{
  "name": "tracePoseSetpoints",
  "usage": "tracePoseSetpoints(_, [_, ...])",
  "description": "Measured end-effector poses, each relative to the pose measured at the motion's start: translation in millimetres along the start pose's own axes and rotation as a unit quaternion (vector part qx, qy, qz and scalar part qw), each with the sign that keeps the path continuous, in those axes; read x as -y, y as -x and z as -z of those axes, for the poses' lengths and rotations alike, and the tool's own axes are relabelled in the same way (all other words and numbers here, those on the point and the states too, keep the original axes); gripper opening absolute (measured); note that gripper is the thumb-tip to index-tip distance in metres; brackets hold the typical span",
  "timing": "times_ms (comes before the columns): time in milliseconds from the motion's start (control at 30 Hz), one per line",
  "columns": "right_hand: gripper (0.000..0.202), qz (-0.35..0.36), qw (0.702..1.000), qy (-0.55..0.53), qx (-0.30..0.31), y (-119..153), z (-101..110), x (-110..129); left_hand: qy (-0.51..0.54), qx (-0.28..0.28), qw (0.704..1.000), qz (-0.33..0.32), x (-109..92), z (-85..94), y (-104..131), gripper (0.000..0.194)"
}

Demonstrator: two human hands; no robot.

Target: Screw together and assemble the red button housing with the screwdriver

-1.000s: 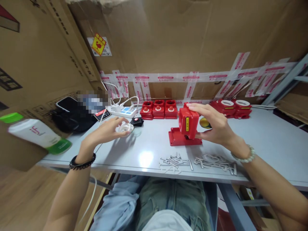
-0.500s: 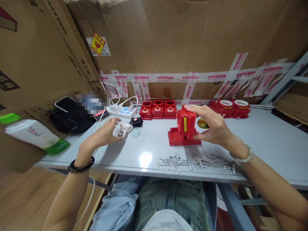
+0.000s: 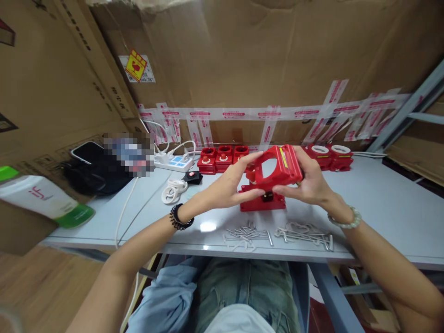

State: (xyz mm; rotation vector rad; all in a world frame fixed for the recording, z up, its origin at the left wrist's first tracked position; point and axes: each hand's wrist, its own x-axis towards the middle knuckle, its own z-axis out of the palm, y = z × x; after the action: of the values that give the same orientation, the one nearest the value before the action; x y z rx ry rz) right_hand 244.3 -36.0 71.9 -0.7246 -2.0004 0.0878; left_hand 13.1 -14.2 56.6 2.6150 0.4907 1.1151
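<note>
A red housing [image 3: 282, 175] with a large round opening and a yellow label strip is tilted above the table. My right hand [image 3: 310, 181] grips its right side, thumb below and fingers behind. My left hand [image 3: 227, 186] closes around its left side, fingers at the top edge and thumb underneath. A red knob shows between the left fingers and thumb. Directly below lies a flat red base [image 3: 251, 203] with a dark and brass-coloured piece on it, partly covered by the hands and housing.
Loose screws [image 3: 248, 232] and several metal rods with white cord [image 3: 305, 232] lie near the front edge. Red button boxes [image 3: 224, 159] and red units with white rings [image 3: 342, 157] line the back. A power strip [image 3: 173, 162], coiled white cable [image 3: 173, 190] and bottle [image 3: 48, 196] are leftward.
My left hand has moved right, from beside the coiled cable to the red housing. The housing has been lifted and tilted off the base, so its round opening shows.
</note>
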Motion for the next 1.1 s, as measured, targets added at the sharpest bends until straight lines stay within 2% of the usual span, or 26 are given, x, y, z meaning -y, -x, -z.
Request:
tracePoseSetpoints(133, [0.075,-0.057,0.997,-0.032,0.03,-3.2,11.1,-9.3,-0.023,0.006,0.998,0.061,8.6,-7.0,0.6,0.069])
tracePoseSetpoints(267, [0.063,-0.066,0.997,-0.007,-0.027,-5.9,22.7,-18.1,-0.104,0.1,0.983,0.115,12.5,-15.0,4.6,0.057])
tracePoseSetpoints(400, [0.051,-0.086,0.996,0.019,-0.034,-6.7,24.4,-20.6,-0.182,0.174,0.962,0.105,16.8,-28.1,6.5,0.055])
tracePoseSetpoints(533, [0.049,-0.091,0.995,0.042,-0.022,-6.3,20.6,-16.4,-0.232,0.192,0.949,0.088,18.9,-34.9,9.1,0.062])
tracePoseSetpoints(667, [0.049,-0.11,0.992,0.057,-0.008,-7.5,22.3,-11.7,-0.19,0.199,0.956,0.106,20.9,-31.8,12.3,0.064])
tracePoseSetpoints(733, [0.054,-0.141,0.986,0.077,0.05,-7.4,25.3,-13.9,-0.147,0.201,0.962,0.113,23.0,-29.8,13.5,0.066])
tracePoseSetpoints(800, [0.064,-0.186,0.964,0.103,0.158,-5.6,28.0,-20.5,-0.114,0.202,0.966,0.117,25.1,-28.8,14.1,0.069])
tracePoseSetpoints(867, [0.082,-0.236,0.923,0.117,0.28,-2.3,28.7,-29.4,-0.087,0.2,0.968,0.119,26.7,-28.5,14.2,0.07])
tracePoseSetpoints(933, [0.099,-0.271,0.884,0.116,0.362,1.1,26.9,-37.4,-0.051,0.201,0.97,0.123,27.9,-28.1,14.5,0.071])
tracePoseSetpoints(1000, [0.104,-0.276,0.869,0.113,0.396,2.9,23.6,-41.9,-0.016,0.2,0.971,0.127,29.0,-27.4,15.7,0.072])
tracePoseSetpoints(1100, [0.089,-0.261,0.867,0.107,0.411,2.1,19.7,-42.3,0.007,0.201,0.972,0.12,30.9,-25.5,20.1,0.08])
